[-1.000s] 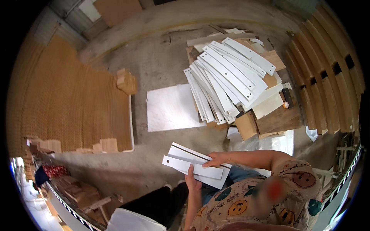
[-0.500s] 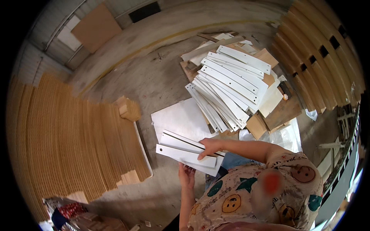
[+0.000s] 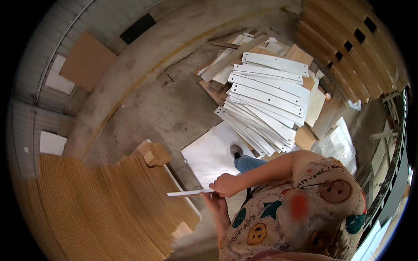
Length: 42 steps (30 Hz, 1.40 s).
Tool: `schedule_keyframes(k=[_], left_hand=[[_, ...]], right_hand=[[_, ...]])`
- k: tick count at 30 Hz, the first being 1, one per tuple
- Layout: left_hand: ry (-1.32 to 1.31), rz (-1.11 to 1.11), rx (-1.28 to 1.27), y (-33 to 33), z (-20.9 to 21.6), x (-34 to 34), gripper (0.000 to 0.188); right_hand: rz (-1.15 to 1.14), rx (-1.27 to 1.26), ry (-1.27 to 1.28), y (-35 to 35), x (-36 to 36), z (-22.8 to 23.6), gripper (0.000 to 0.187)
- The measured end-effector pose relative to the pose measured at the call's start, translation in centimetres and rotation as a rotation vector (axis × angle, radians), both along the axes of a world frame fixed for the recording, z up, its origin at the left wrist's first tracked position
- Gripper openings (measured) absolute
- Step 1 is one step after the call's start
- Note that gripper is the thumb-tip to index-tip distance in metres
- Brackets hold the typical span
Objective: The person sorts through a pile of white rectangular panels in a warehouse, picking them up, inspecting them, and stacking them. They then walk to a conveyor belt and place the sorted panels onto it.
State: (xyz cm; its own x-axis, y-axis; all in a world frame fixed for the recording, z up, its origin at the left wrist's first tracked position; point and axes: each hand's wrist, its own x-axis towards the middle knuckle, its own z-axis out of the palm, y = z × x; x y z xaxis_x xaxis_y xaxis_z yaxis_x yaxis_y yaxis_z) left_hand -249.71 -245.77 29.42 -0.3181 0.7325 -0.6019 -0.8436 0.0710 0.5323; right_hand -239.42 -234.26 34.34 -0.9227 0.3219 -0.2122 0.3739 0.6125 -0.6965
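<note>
A white board (image 3: 187,193) is held nearly edge-on before my body, its free end pointing left toward a cardboard stack. My right hand (image 3: 225,185) is closed round its near end from above. Underneath, my left hand (image 3: 214,203) grips the same end, fingers partly hidden. Whether more than one board is in my hands cannot be made out from this angle. Beyond them, a pile of long white boards with drilled holes (image 3: 265,98) lies fanned out on wooden panels.
A tall stack of flat brown cardboard (image 3: 109,204) stands on the left, a small cardboard bundle (image 3: 154,153) on its corner. A white sheet (image 3: 209,150) covers floor by my shoe (image 3: 236,150). Brown stacked panels (image 3: 348,48) rise at far right; clear plastic (image 3: 339,143) lies nearer.
The white boards, seen broadside before, have tilted to edge-on and moved slightly down. My right hand has shifted left and down along with them. The view has turned, and my shoe now shows.
</note>
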Motion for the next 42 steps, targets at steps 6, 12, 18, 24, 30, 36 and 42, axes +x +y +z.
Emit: schedule_keyframes(k=[6,12,18,24,30,36,42], left_hand=[[0.194,0.088,-0.066,8.1,3.4,-5.5,0.060],[0.356,0.085,-0.009,15.0,4.3,-10.4,0.041],[0.311,0.065,-0.085,16.5,4.2,-12.1,0.029],[0.339,0.024,-0.325,11.0,-1.9,-14.6,0.044],[0.883,-0.223,-0.908,-6.4,-10.4,-18.0,0.053],[0.682,-0.229,-1.026,-18.3,-12.2,-13.2,0.051],[0.705,-0.395,-1.018,-21.6,-9.7,-7.6,0.056]], right_hand=[[0.000,-0.196,0.048,7.3,-6.0,1.6,0.030],[-0.155,-0.297,0.111,14.3,-7.6,4.8,0.034],[-0.364,-0.331,0.111,16.5,-8.3,3.3,0.039],[-0.602,-0.459,-0.065,16.3,-7.6,-2.3,0.041],[-0.355,0.096,-0.686,17.5,-1.4,-10.6,0.033],[-0.231,0.098,-1.120,16.5,8.7,-13.9,0.028],[-0.093,0.167,-1.263,14.4,9.6,-14.9,0.028]])
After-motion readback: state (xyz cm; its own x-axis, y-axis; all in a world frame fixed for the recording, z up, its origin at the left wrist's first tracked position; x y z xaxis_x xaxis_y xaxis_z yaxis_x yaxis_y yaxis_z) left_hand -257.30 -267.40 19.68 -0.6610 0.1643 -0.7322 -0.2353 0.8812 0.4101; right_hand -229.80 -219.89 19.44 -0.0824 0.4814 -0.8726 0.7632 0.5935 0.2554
